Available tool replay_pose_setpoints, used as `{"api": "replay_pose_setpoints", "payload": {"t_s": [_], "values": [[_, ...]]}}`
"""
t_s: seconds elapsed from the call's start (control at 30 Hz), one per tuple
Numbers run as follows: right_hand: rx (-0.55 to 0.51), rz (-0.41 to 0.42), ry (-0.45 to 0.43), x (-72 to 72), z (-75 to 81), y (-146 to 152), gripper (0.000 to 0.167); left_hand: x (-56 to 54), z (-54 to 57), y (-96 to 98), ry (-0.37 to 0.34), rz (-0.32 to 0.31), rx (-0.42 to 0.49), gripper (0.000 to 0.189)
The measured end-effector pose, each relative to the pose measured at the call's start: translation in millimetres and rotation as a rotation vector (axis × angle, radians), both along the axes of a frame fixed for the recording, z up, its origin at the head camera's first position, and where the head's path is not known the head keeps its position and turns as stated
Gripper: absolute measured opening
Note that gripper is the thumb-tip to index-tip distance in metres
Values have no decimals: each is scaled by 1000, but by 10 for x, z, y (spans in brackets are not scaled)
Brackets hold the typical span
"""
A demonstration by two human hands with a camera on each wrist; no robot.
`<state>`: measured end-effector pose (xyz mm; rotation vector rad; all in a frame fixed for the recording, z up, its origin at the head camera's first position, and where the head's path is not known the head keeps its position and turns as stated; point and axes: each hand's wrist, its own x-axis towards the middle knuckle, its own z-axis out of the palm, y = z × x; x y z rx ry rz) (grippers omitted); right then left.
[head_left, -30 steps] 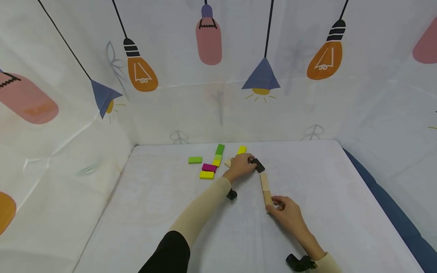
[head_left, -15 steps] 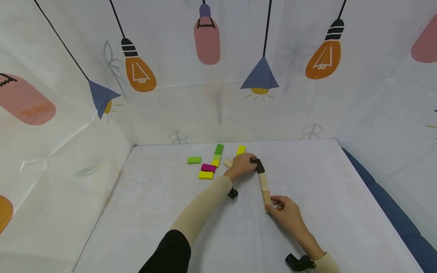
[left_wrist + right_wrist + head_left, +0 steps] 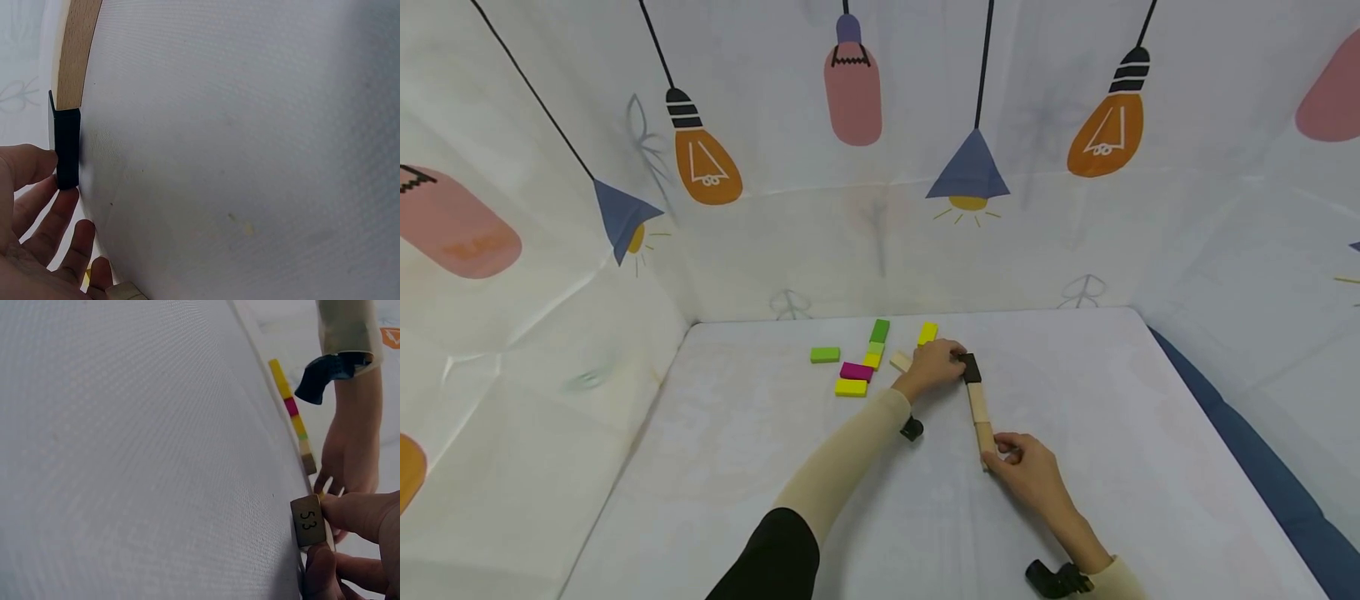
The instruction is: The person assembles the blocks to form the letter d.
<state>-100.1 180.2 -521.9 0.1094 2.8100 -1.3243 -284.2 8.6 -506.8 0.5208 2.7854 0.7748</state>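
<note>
Two pale wooden blocks lie end to end on the table, with a black block meeting their far end. My left hand pinches the black block; in the left wrist view its thumb presses one side and fingertips touch the end of this block. At the row's near end my right hand holds the nearer wooden block between thumb and fingers. The right wrist view shows that block's end face, marked 53, with thumb and a finger on opposite sides.
Left of the row lie a magenta block, yellow blocks and green blocks. Another pale block and a yellow block sit beside my left hand. A patterned cloth wall rises behind the white table.
The black block has turned from a slant until it nearly lines up with the wooden blocks, my left hand staying on it. My right hand keeps its place.
</note>
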Motion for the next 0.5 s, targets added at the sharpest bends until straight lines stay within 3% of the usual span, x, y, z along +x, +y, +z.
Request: {"api": "replay_pose_setpoints", "payload": {"t_s": [0.5], "values": [[-8, 0, 9, 0, 7, -5, 40, 25, 55, 4, -6, -40, -7, 33]]}}
